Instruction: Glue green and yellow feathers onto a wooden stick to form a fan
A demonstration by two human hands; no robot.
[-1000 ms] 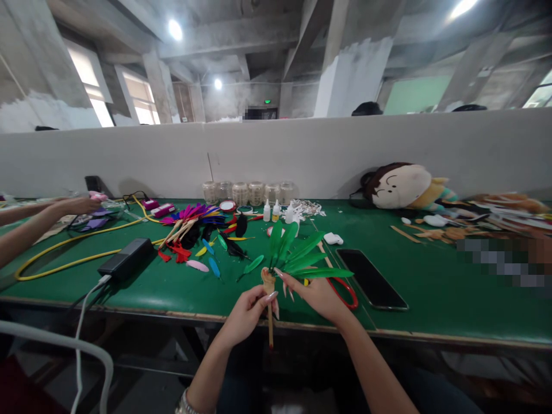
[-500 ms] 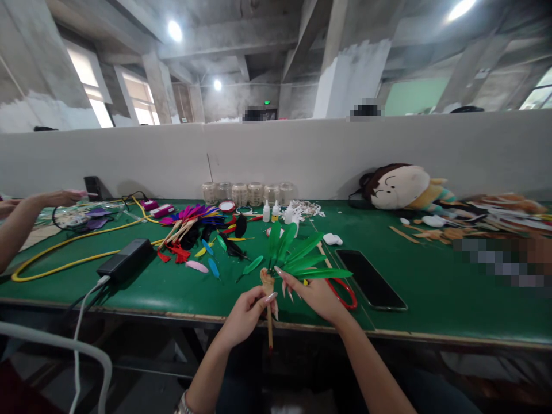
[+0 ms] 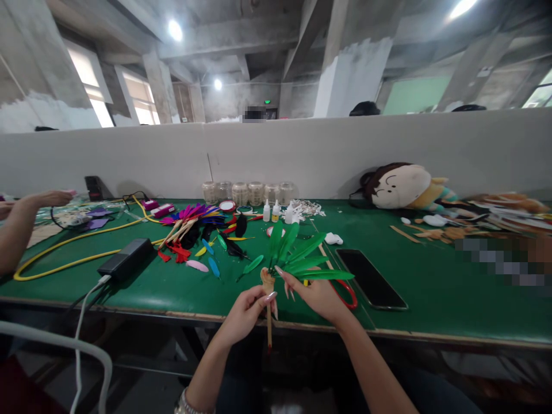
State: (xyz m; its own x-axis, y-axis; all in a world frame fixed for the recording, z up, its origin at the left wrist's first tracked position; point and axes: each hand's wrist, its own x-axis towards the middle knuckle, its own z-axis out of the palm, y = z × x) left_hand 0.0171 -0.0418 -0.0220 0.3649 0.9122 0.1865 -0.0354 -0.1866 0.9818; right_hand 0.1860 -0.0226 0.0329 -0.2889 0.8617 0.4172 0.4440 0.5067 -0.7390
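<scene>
My left hand [image 3: 248, 313] is closed around a thin wooden stick [image 3: 269, 333] with a pale, carved-looking top [image 3: 267, 280], near the table's front edge. Several long green feathers [image 3: 297, 253] fan up and to the right from that top. At the feathers' base, my right hand [image 3: 317, 293] pinches with thumb and fingers; the lowest feathers pass over its back. Red-handled scissors [image 3: 351, 294] lie partly hidden behind my right hand. Loose small feathers [image 3: 214, 267] in blue, pink, green and black are scattered to the left.
Glue bottles [image 3: 275, 211] and jars [image 3: 255, 194] stand behind. A phone [image 3: 371, 279] lies at right, below a plush doll [image 3: 401, 187]. Finished-looking feather sticks [image 3: 185, 227], a black adapter [image 3: 126, 257] and a yellow cable [image 3: 64, 265] lie left. Another person's hand [image 3: 52, 199] is at far left.
My hands and the green feathers have barely moved. The other person's hand at far left has shifted slightly left.
</scene>
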